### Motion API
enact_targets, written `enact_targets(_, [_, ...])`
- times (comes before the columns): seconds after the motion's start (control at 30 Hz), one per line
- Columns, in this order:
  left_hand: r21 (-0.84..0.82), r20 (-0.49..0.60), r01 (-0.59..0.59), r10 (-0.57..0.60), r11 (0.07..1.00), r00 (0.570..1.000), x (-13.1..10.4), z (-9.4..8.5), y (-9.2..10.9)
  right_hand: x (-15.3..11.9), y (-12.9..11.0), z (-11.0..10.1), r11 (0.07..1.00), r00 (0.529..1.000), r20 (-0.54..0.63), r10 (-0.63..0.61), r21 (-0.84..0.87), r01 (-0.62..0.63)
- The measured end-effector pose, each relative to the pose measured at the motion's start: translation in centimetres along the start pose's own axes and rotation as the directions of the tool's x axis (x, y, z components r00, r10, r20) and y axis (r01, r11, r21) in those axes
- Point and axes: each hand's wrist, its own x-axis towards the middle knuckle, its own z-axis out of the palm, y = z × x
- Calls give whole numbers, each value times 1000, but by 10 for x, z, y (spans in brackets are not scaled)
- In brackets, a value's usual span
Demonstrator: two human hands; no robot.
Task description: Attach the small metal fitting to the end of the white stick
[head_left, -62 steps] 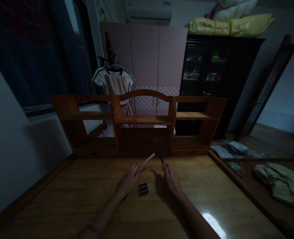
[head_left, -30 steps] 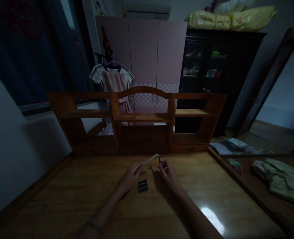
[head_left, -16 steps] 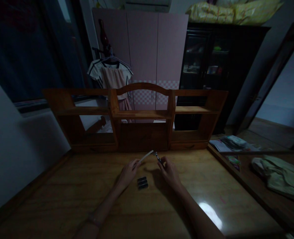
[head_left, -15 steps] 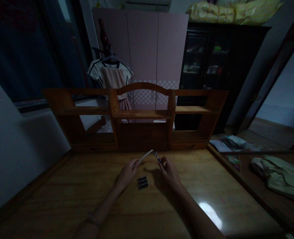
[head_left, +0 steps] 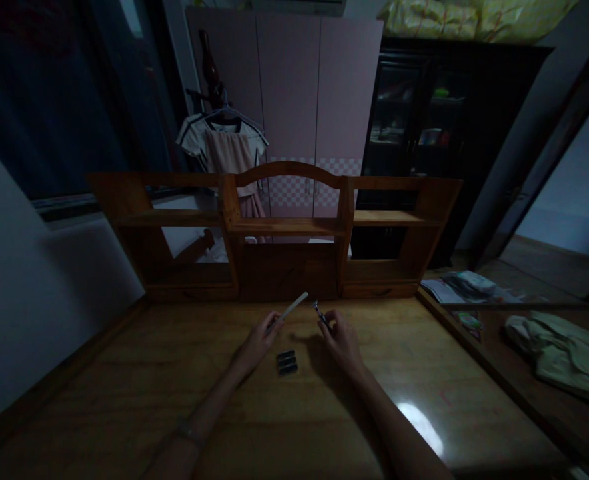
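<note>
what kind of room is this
Most likely a dim bedroom at home: a pink wardrobe, clothes on a hanger, bedding piled on a dark cabinet, and a wooden desk with a shelf.

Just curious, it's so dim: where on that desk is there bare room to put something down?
Bare desk lies left of the left hand, and right of the right hand toward the edge. It is crowded between the hands, by the dark pieces.

A glossy wooden desk [head_left: 174,393] carries a wooden shelf unit [head_left: 284,233] along its far edge. Near the unit's middle, two small dark cylinders [head_left: 287,361] lie side by side on the desk.
</note>
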Motion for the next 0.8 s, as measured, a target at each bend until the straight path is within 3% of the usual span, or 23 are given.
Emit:
enact_targets(0.17, [6,79,-27,27,1000,997,-3,4,5,0,2,0,1000,1000,7,7,-8,-7])
enact_targets(0.33, [78,34,-8,6,997,999,-2,2,4,1,4,0,1000,1000,-12,5,-8,-5])
enact_targets(0.53, [40,54,-43,41,998,998,-3,2,6,1,2,0,1000,1000,-9,2,-10,-2])
enact_targets(0.8, [28,22,7,-8,1000,1000,-4,-1,6,1,-2,-2,1000,1000,-21,4,13,-4])
